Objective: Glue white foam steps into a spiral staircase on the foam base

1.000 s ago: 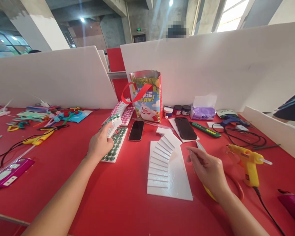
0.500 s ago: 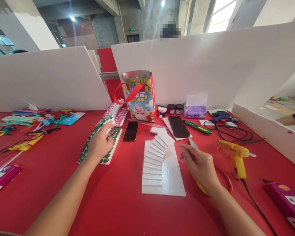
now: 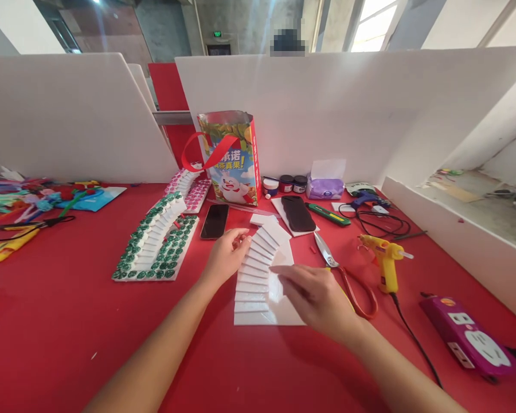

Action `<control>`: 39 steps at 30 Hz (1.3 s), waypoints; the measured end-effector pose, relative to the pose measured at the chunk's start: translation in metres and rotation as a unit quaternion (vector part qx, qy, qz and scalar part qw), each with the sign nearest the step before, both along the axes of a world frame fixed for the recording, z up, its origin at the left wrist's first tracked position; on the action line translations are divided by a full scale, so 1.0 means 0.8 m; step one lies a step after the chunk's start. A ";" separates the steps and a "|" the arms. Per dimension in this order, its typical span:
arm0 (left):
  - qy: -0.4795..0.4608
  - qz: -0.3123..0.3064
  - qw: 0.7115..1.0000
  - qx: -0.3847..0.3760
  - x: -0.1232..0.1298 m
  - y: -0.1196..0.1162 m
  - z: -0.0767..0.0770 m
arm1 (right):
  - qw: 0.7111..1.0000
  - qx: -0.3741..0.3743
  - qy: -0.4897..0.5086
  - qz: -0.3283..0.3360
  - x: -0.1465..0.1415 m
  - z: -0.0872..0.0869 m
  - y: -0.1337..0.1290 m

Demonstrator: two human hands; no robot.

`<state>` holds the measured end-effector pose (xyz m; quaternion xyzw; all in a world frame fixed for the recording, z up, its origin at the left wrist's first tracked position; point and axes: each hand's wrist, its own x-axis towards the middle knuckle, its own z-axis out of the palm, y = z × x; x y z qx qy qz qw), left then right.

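A white board [image 3: 284, 310] lies on the red table, carrying a curved row of overlapping white strips [image 3: 251, 287]. At the left edge of the strips is my left hand [image 3: 227, 252], its fingers bent together; whether they pinch anything is too small to tell. My right hand [image 3: 320, 295] hovers over the board's right part, thumb and fingertips pressed together near the strips' inner edge; anything between them cannot be made out. To the left lies a similar curved piece edged with green discs [image 3: 167, 258].
Red-handled scissors [image 3: 361, 298], a yellow glue gun [image 3: 384, 261] and a purple power strip [image 3: 464, 338] lie at the right. Two phones [image 3: 215, 221] [image 3: 298, 213], a printed bag [image 3: 234, 166], jars and a tissue pack [image 3: 325, 187] are behind. Coloured craft stems [image 3: 38, 201] are far left.
My left hand has moved right from the green-disc piece to the white strips. My right hand has moved left over the white board, uncovering the scissors. The view has shifted right.
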<state>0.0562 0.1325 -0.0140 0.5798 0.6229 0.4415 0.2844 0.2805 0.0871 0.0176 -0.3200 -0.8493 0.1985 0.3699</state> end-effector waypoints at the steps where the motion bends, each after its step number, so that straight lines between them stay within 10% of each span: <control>1: -0.010 -0.002 1.000 0.004 0.003 0.000 -0.003 | 0.998 0.035 -0.029 0.041 -0.002 0.001 -0.005; 10: -0.066 -0.049 0.997 0.013 0.008 -0.015 -0.025 | 0.987 0.090 -0.060 0.118 -0.009 -0.036 -0.017; 39: -0.103 -0.095 0.990 0.019 0.011 -0.016 -0.020 | 0.985 0.103 -0.120 0.076 -0.007 -0.036 -0.009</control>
